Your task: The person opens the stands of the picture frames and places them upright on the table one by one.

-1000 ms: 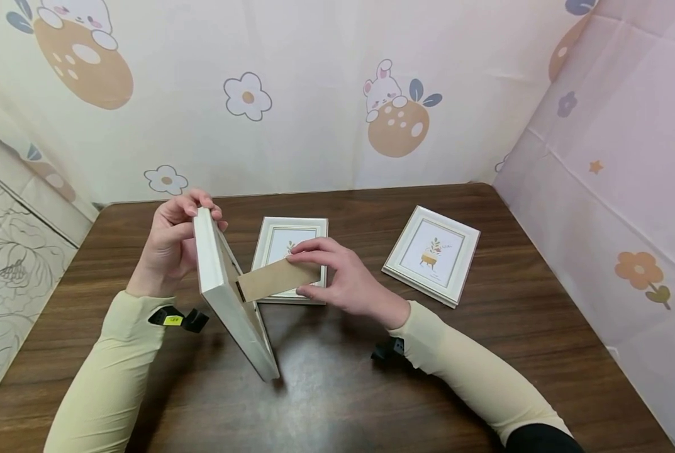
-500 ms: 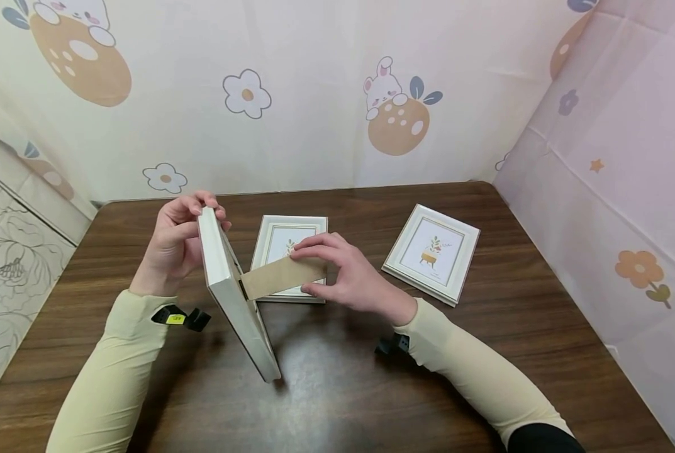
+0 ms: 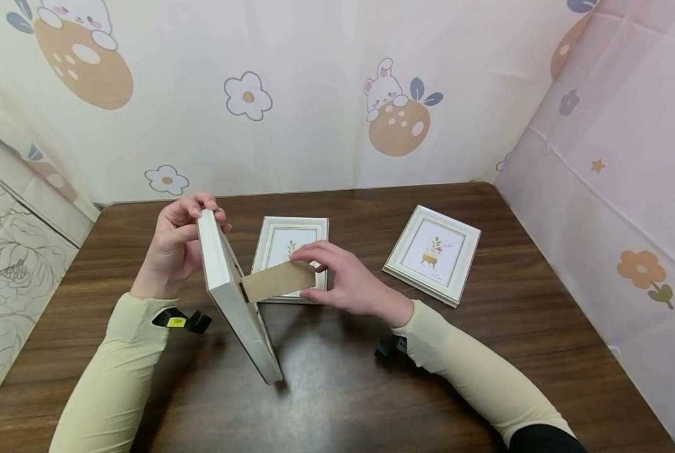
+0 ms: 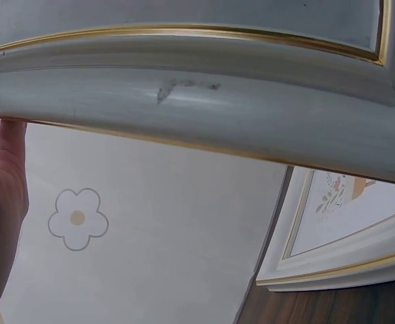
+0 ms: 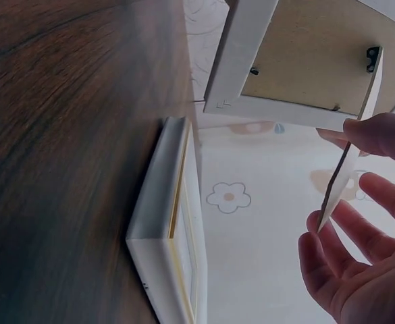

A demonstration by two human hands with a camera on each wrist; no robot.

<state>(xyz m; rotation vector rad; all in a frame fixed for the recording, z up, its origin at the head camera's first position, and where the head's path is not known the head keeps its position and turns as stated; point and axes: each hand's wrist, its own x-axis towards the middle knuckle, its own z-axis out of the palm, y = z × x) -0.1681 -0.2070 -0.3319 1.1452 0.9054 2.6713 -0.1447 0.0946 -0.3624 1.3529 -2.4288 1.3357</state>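
My left hand [image 3: 173,242] grips the top edge of a white picture frame [image 3: 245,327], which stands upright on its lower edge, turned nearly side-on. A flat brown stand leg [image 3: 277,281] juts out from the frame's back, swung well away from it. My right hand [image 3: 357,283] pinches the leg's free end between thumb and fingers. In the right wrist view, a black hinge [image 5: 373,59] joins the leg to the brown backing board [image 5: 325,50]. Gold trim lines the front moulding [image 4: 251,128] in the left wrist view, which also shows a dark scuff.
A second white frame [image 3: 262,242] with a plant picture lies face up behind the leg, partly covered by my right hand. Another similar frame [image 3: 432,255] lies at an angle to the right. Patterned cloth [image 3: 314,138] hangs behind the dark wooden table [image 3: 371,402].
My right fingertips have dipped slightly and shifted along the leg's free end. The upright frame has shifted very slightly right with my left hand. The other frames have stayed put.
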